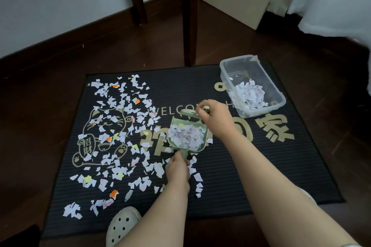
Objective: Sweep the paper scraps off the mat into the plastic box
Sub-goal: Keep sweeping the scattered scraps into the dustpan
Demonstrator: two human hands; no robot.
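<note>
a: what do we have, biggest first?
b: dark wood floor [40, 106] with a black ribbed mat [220, 176] on it, gold cat and "welcome" print. two dark furniture legs [189, 16] stand just past the mat's far edge.
a: where's the box?
b: the clear plastic box [225, 75] sits on the mat's far right corner. top's open and there's a heap of scraps in its near end.
a: the loose ones?
b: paper scraps [112, 126], mostly white with a few orange and yellow, cover the mat's left half from far edge to near edge. a thinner trail runs down the mat's middle.
a: dustpan?
b: the green dustpan [186, 136] is at the mat's middle, piled with scraps. we can't tell whether it rests on the mat or is lifted.
a: hands?
b: they're apart, one at each end of the pan. our left hand [177, 168] is wrapped round the pan's handle, on the side toward the mat's near edge. our right hand [215, 118] is at the pan's far right corner, fingers curled round a small green brush [187, 113]. we can't see its bristles.
a: anything smaller?
b: a pale clog [122, 224] on the mat's near edge, left of the left forearm.
</note>
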